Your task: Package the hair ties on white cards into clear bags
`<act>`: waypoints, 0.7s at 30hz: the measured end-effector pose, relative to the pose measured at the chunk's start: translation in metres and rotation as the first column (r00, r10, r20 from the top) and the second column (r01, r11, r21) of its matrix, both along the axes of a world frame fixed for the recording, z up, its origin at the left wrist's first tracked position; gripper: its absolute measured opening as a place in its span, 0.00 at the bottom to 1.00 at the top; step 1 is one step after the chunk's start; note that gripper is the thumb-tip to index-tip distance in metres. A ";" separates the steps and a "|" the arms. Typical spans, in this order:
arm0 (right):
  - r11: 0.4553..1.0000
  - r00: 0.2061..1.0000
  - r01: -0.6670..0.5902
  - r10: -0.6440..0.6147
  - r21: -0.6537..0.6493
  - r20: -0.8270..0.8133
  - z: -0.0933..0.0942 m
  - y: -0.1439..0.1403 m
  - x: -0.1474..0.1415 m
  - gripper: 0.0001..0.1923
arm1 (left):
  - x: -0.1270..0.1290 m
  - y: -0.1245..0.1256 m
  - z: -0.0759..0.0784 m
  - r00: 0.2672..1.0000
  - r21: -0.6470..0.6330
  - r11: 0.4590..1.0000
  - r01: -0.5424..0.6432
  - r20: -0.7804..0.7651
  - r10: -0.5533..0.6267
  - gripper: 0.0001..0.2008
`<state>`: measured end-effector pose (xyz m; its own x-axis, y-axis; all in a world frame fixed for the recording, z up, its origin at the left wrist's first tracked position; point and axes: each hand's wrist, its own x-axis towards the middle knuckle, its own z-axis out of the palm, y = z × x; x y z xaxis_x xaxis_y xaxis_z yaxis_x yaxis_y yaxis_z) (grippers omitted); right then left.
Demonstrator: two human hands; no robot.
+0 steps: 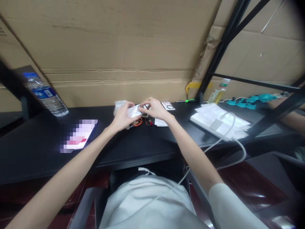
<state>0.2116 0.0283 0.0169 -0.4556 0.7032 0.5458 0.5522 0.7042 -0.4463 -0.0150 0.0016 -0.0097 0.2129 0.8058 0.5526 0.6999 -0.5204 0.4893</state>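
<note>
Over the black table, my left hand (123, 116) grips a small clear plastic bag (134, 111) between thumb and fingers. My right hand (153, 108) is at the bag's right end, its fingers pinched together at the opening; whatever they hold there is too small to make out. Beneath the hands lies a small heap of cords and trinkets, with an orange cord (138, 122) and a red piece (151, 122) showing. More clear bags (118, 105) lie behind my left hand. White paper (161, 122) and a card with a black ring (170, 107) are beside my right hand.
A phone (82, 135) and a water bottle (49, 95) are at the left. To the right, papers (221, 117) lie on a white power strip (209, 127) with a trailing cable (241, 149). Another bottle (219, 92) stands behind, near a black metal frame (220, 51). Cardboard (126, 47) walls the back.
</note>
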 end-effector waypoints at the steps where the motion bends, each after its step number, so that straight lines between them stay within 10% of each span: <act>1: 1.000 1.000 0.010 -0.010 0.002 -0.002 0.000 0.000 0.000 0.14 | 0.000 0.000 0.000 1.000 0.002 1.000 -0.001 -0.007 0.001 0.30; 21: 0.981 0.993 0.119 -0.117 0.150 -0.027 -0.008 -0.002 -0.014 0.09 | 0.001 -0.001 0.003 0.997 -0.031 0.999 -0.024 0.071 0.026 0.33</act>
